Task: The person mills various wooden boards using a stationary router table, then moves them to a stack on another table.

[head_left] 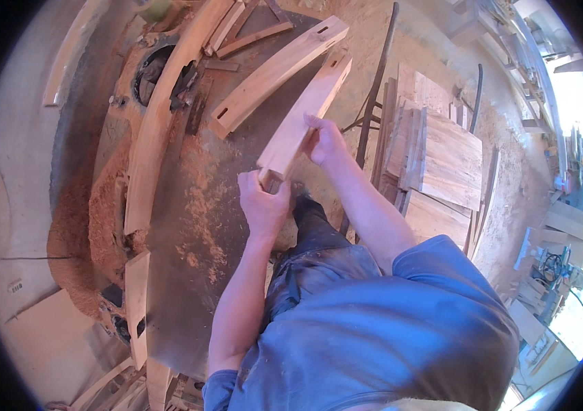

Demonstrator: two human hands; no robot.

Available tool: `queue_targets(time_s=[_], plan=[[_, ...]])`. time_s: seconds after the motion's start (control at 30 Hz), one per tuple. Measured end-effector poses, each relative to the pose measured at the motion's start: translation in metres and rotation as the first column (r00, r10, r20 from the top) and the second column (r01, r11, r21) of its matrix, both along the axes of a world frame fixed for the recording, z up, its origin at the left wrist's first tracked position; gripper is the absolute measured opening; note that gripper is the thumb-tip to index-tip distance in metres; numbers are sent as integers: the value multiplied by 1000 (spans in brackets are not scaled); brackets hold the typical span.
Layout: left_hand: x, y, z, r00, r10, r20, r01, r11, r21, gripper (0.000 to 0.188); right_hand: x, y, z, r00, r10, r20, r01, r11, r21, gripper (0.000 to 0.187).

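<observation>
A pale wooden rail is held in both my hands in front of my body, pointing away and to the right. It has a slot near its far end and a narrower, stepped near end like a tenon. My left hand is closed around that near end. Farther along, my right hand grips the rail's right side, thumb on top and fingers underneath. A second slotted wooden rail, slightly curved, lies just to the left on the dark work surface.
At the left, a long curved wooden beam lies beside heaps of sawdust. A triangular wood frame sits at the far edge. Stacked boards stand to the right, near a dark metal bar. Tools and offcuts lie farther right.
</observation>
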State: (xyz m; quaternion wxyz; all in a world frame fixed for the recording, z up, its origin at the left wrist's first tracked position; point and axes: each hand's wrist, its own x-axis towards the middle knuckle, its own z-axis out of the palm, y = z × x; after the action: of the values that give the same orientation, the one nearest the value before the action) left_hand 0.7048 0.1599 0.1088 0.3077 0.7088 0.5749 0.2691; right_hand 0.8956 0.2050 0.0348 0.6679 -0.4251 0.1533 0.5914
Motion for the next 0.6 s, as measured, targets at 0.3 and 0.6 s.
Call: queue_targets(time_s=[0.3,0.6], plan=[[-144,-89,5,978,-207,10,204,972,114,30,-87,-75,13,981,138,136,-155,981,117,23],[-248,-181,54,590,412,695,-306,910,-279,71,-263,-155,109,232,231,945,-821,568,63,56]])
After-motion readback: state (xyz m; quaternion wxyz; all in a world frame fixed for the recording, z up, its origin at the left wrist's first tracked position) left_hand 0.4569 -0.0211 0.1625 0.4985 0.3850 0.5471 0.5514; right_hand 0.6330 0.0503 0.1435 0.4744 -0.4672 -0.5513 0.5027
